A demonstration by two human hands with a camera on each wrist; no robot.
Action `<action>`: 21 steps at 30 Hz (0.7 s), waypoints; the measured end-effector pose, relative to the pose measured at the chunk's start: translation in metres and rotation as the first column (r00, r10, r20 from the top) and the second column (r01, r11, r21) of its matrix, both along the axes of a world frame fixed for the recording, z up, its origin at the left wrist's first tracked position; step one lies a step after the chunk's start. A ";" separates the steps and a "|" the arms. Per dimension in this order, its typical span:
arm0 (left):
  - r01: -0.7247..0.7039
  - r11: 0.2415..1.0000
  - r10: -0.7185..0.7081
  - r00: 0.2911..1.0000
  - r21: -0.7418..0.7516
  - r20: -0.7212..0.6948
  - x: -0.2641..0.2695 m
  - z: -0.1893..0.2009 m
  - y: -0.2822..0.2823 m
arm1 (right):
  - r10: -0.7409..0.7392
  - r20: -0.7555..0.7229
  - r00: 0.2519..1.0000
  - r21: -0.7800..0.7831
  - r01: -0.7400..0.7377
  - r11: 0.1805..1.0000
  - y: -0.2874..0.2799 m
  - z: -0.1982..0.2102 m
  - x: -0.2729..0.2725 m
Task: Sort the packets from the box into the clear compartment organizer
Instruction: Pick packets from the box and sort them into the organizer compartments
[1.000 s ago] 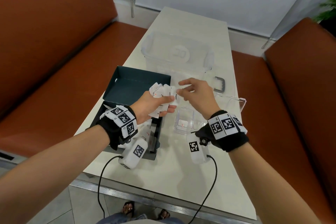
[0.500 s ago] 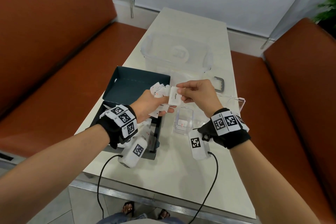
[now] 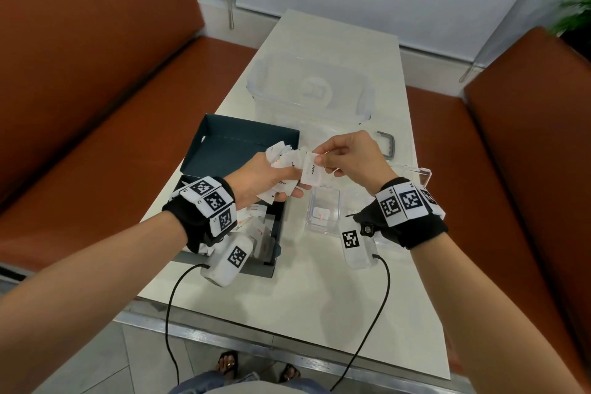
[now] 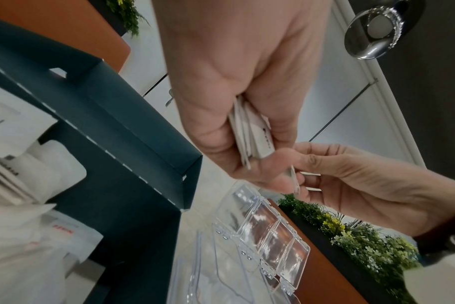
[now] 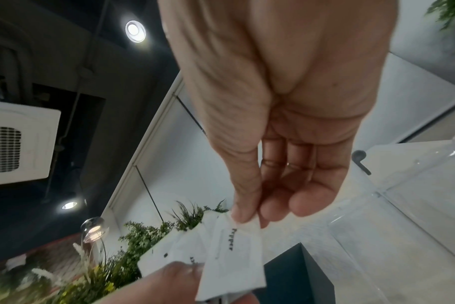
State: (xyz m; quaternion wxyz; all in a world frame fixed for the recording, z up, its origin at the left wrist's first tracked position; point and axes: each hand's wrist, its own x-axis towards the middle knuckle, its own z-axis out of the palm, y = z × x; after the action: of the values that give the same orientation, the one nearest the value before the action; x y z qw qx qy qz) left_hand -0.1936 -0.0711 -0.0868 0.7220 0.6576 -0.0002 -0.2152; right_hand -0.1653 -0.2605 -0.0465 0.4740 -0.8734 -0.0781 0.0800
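Observation:
My left hand (image 3: pixel 271 177) grips a fanned bunch of white packets (image 3: pixel 283 158) above the right edge of the dark teal box (image 3: pixel 230 150). My right hand (image 3: pixel 345 157) pinches the top of one white packet marked "Pepper" (image 3: pixel 311 171) between thumb and fingers, right beside the bunch. In the right wrist view the pepper packet (image 5: pixel 231 253) hangs from my fingertips (image 5: pixel 243 214). The left wrist view shows the packets (image 4: pixel 252 135) edge-on in my left hand (image 4: pixel 234 102). The clear compartment organizer (image 3: pixel 324 211) lies open under my hands, with one packet in a near compartment. More packets lie in the box.
A large clear storage tub (image 3: pixel 311 89) stands farther back on the white table (image 3: pixel 313 297). A grey handle (image 3: pixel 388 145) lies at the right of the tub. Brown benches flank the table on both sides. Cables run off the table's near edge.
My right hand closed on the pepper packet at the bunch and drew it slightly out to the right. The left hand stayed over the box holding the rest.

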 end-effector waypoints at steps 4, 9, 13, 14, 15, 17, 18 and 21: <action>-0.077 0.997 0.076 0.997 -0.031 -0.025 0.000 0.000 -0.001 | -0.016 -0.047 0.999 0.069 0.019 0.997 -0.005 0.003 -0.001; -0.078 0.996 0.075 0.996 -0.048 -0.047 0.001 -0.001 0.001 | -0.088 -0.052 0.995 0.057 0.090 0.994 -0.025 0.004 0.002; -0.091 0.995 0.087 0.993 -0.043 -0.076 0.001 -0.006 0.000 | -0.172 -0.043 0.984 -0.163 0.163 0.973 -0.059 -0.010 0.007; -0.099 0.994 0.095 0.992 -0.039 -0.082 0.001 -0.008 -0.001 | -0.182 -0.043 0.982 -0.249 0.166 0.954 -0.066 -0.017 0.007; -0.105 0.994 0.102 0.991 -0.033 -0.085 0.001 -0.009 -0.003 | -0.188 -0.048 0.981 -0.325 0.163 0.932 -0.070 -0.025 0.006; -0.107 0.994 0.105 0.991 -0.028 -0.087 0.001 -0.012 -0.007 | -0.196 -0.069 0.978 -0.430 0.148 0.890 -0.073 -0.042 0.002; -0.101 0.994 0.098 0.991 -0.032 -0.087 0.001 -0.013 -0.010 | -0.201 -0.082 0.976 -0.463 0.141 0.875 -0.072 -0.050 0.000; -0.079 0.996 0.076 0.994 -0.038 -0.083 0.003 -0.015 -0.016 | -0.213 -0.070 0.975 -0.567 0.137 0.812 -0.062 -0.070 -0.005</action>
State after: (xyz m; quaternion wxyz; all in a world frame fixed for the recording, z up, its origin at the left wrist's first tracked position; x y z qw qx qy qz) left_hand -0.1910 -0.0874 -0.1020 0.7426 0.6327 0.0503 -0.2138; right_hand -0.1703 -0.3228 -0.1166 0.2071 -0.9700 0.0605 0.1121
